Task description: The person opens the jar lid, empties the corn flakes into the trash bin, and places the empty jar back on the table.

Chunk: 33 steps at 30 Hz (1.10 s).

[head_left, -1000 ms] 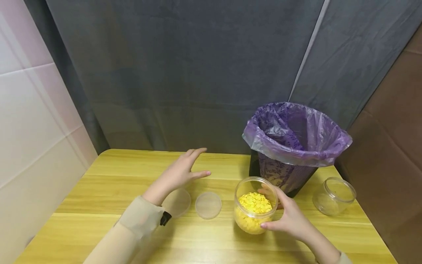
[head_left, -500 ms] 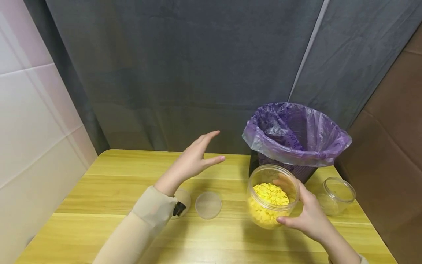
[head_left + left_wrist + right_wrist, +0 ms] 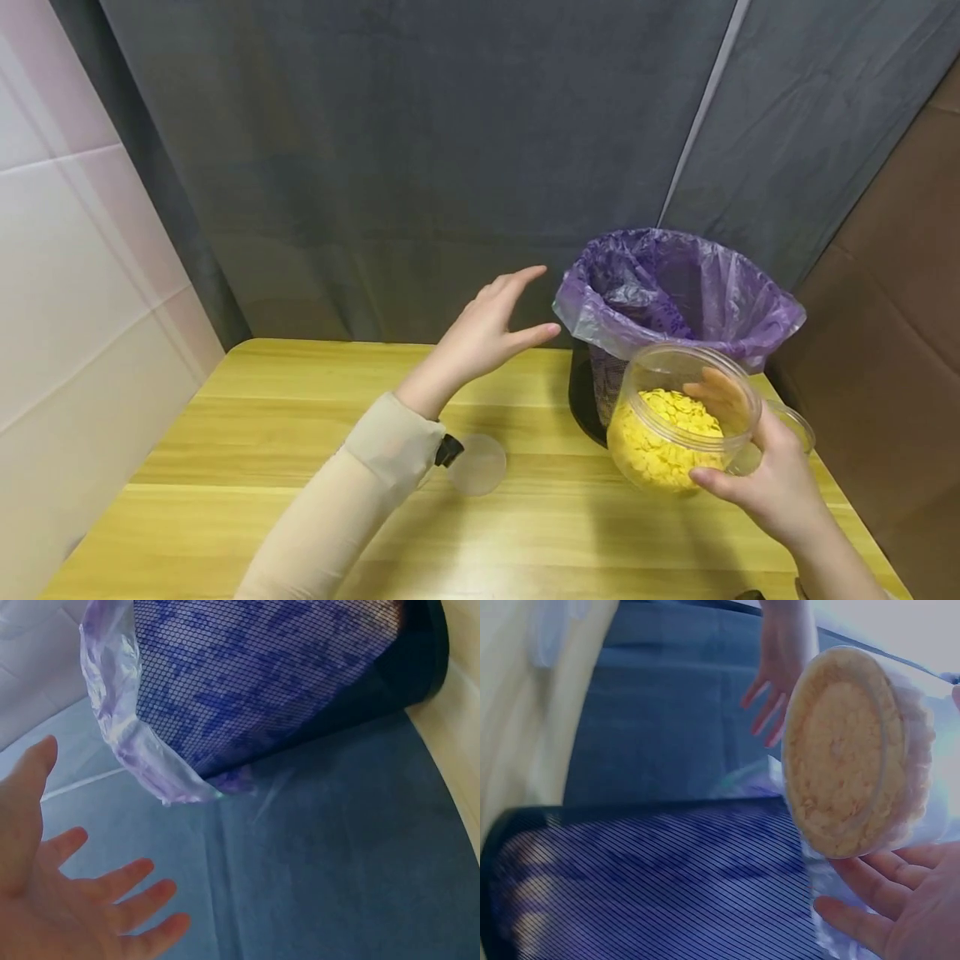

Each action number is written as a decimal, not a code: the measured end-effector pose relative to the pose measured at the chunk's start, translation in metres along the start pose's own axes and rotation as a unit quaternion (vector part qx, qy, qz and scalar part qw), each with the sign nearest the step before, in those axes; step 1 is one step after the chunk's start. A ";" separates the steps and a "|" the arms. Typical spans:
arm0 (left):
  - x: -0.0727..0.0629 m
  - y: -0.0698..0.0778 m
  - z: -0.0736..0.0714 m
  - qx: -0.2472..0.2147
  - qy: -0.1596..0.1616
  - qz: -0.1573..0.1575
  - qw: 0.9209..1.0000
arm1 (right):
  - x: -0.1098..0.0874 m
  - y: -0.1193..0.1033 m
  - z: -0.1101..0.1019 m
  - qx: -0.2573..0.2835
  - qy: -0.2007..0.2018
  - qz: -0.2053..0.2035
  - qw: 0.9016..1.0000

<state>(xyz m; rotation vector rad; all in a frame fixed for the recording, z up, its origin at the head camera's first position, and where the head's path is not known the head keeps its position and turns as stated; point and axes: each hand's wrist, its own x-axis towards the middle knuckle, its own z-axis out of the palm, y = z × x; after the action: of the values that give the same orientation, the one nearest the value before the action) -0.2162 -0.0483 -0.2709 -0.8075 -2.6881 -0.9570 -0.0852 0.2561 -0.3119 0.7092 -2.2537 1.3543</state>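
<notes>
My right hand (image 3: 780,475) grips a clear plastic jar (image 3: 652,467) by its right side, thumb in front and fingers behind. The jar is uncapped, tilted slightly left and partly filled with small yellow flakes (image 3: 678,414). It is raised over the table, in front of the bin. From the right wrist view, the round base of the jar (image 3: 840,757) shows, packed with flakes. My left hand (image 3: 483,329) hovers with fingers spread and holds nothing, just left of the bin's rim. In the left wrist view, the mesh bin wall (image 3: 262,675) stands beyond its fingers.
A black mesh bin with a purple liner bag (image 3: 585,321) stands at the back right of the wooden table (image 3: 300,417). Another clear jar (image 3: 798,425) is mostly hidden behind my right hand. A round clear lid (image 3: 480,465) lies mid-table. Grey curtain (image 3: 412,167) hangs behind.
My right hand has lifted the jar of flakes and carried it right, toward the bin. My left hand has moved right and farther back, now covering one of the two lids.
</notes>
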 end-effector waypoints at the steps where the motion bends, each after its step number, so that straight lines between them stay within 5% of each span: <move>1: 0.001 0.001 0.001 -0.002 0.002 -0.001 1.000 | 0.001 -0.001 -0.003 -0.004 0.006 -0.004 1.000; 13: 0.018 0.016 0.026 -0.034 0.001 -0.004 0.999 | 0.009 -0.015 -0.028 -0.047 0.071 0.031 0.996; 24: 0.032 0.030 0.056 -0.055 0.016 0.010 0.998 | 0.012 -0.019 -0.040 -0.103 0.089 0.041 0.990; 33: 0.035 0.035 0.067 -0.046 0.026 0.003 0.999 | 0.015 -0.017 -0.047 -0.131 0.111 0.053 0.984</move>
<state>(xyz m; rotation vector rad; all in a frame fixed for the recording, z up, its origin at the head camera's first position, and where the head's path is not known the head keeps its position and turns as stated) -0.2254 0.0317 -0.2929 -0.7971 -2.6121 -1.0926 -0.0821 0.2881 -0.2706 0.3358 -2.2567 1.0910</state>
